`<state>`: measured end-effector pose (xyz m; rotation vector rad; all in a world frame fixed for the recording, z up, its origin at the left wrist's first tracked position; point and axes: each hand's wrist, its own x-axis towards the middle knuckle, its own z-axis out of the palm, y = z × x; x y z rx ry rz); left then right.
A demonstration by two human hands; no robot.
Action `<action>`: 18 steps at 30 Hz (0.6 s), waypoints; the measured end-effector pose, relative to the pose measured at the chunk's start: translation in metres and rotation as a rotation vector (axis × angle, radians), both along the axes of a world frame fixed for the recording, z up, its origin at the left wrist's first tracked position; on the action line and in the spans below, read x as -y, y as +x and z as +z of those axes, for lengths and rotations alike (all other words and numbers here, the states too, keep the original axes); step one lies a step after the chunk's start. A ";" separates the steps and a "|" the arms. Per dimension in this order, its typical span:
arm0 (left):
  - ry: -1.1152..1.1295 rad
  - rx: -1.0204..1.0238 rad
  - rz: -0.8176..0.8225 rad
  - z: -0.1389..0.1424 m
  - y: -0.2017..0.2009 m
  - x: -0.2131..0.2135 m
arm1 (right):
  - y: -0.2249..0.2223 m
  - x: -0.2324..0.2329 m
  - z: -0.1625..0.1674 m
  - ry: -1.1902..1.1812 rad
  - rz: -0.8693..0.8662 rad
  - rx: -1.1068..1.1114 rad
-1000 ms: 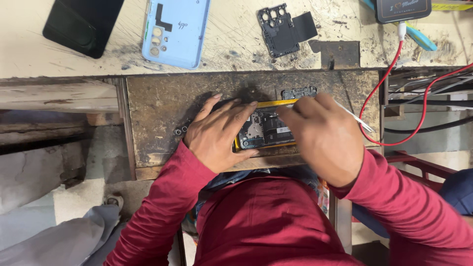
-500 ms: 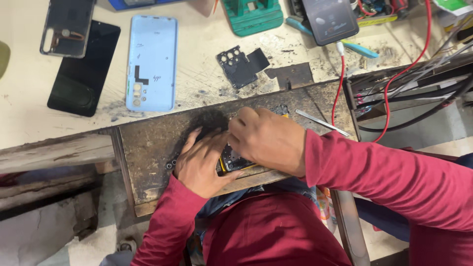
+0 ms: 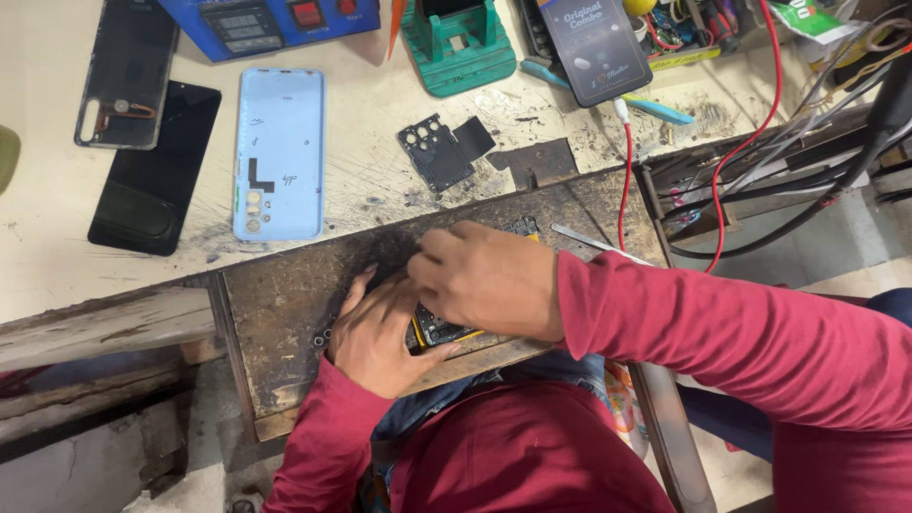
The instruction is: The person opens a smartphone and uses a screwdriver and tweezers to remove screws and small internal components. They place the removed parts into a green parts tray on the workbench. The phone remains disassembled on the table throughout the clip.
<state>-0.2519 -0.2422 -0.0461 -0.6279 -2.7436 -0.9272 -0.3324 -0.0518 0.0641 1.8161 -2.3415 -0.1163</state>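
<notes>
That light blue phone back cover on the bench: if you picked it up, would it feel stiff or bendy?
The light blue back cover looks like a thin, empty shell, so probably light and slightly flexible. It lies flat, so it should slide rather than roll. Its smooth surface may be slippery.

The opened phone (image 3: 439, 328) is almost wholly hidden: only a sliver of circuit board and yellow frame shows between the two hands. The right hand (image 3: 489, 280) lies over its top, the left hand (image 3: 380, 332) over its near side, and the left fingertips are tucked out of sight under the right. Whether the right hand pinches a tool cannot be told. Tiny specks by the left hand, perhaps screws (image 3: 323, 335), are too small to judge. The blue device (image 3: 271, 21) and green holder (image 3: 458, 43) are cut off by the top edge, the clear case (image 3: 128, 71) too.
</notes>
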 end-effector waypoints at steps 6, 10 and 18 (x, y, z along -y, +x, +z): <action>0.005 0.005 -0.006 0.000 0.000 0.000 | -0.002 -0.002 0.003 0.036 -0.034 0.025; 0.019 0.003 -0.011 0.001 0.001 0.000 | -0.001 -0.003 0.004 0.186 -0.207 0.059; 0.035 0.002 -0.010 0.006 0.000 0.000 | -0.004 -0.004 0.010 0.131 -0.081 0.027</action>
